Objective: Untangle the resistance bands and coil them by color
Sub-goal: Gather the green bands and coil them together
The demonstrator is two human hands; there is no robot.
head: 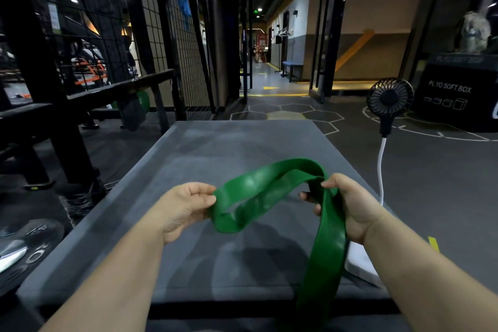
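Note:
A wide green resistance band (pixel 272 186) is held in the air above a grey padded platform (pixel 215 148). My left hand (pixel 186 207) pinches the left end of a folded loop of the band between thumb and fingers. My right hand (pixel 347 205) grips the band where its strands cross, fingers curled round it. From my right hand a long flat length of the band hangs down past the platform's near edge and out of view. No other band shows.
A black fan (pixel 389 100) with a white cable stands on the floor to the right. Behind it sits a black plyo soft box (pixel 455 94). A black rack and bench (pixel 80 94) stand to the left. A white flat object (pixel 358 259) lies under my right wrist.

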